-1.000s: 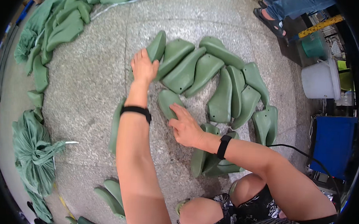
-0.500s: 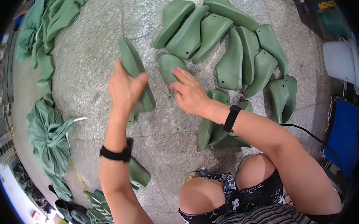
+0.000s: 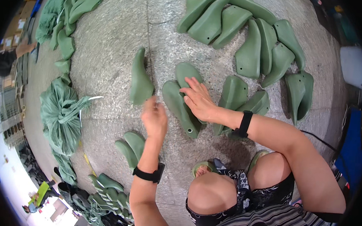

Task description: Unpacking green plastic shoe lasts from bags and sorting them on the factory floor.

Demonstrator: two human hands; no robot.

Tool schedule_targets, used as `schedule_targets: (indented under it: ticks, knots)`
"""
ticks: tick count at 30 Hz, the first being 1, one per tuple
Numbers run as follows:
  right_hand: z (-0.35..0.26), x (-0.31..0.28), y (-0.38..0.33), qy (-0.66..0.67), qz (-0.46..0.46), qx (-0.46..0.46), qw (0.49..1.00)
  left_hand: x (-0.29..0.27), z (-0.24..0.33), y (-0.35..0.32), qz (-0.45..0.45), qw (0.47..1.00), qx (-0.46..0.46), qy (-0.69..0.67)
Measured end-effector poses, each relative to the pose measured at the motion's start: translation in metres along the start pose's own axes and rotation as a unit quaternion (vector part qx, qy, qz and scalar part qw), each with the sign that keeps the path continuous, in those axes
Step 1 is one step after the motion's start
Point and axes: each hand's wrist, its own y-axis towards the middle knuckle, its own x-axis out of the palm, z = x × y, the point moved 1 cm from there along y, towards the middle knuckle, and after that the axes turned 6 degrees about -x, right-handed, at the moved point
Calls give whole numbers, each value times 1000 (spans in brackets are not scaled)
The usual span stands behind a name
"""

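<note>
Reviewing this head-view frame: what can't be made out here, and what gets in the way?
- Left hand, head view: motion-blurred, so whether its fingers grip anything cannot be told.
- Green shoe last under the right hand: its middle is covered by the palm.
- Lasts by the right wrist: lower ends hidden by the forearm.
- Green bag at left: contents hidden.
- White container at right: cut by the fisheye rim.

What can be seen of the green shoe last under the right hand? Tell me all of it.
The shoe last is dull green, smooth and plastic-looking, long, with one rounded end and one narrower end. It lies flat on the speckled stone floor, slanting toward the person. The right hand rests open on it, and a second green last lies against its far side. The left hand is close but apart.
</note>
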Motion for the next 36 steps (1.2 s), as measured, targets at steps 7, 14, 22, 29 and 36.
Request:
schedule_targets:
  ticks: [7, 14, 22, 29, 36]
  knots:
    - [-17, -6, -6, -25, -93, 39, 995, -9, -27, 33, 155, 918, 135, 338]
    - [-18, -51, -22, 30, -54, 21, 998, -16, -45, 72, 74, 994, 46, -70]
    - [15, -139, -43, 0, 79, 10, 997, -24, -55, 78, -29, 930, -106, -350]
    - [17, -104, -51, -392, -189, -151, 888, -2, -11, 106, 107, 986, -32, -124]
    - [25, -111, -50, -362, -236, -112, 895, 32, 98, 125, -108, 966, -84, -220]
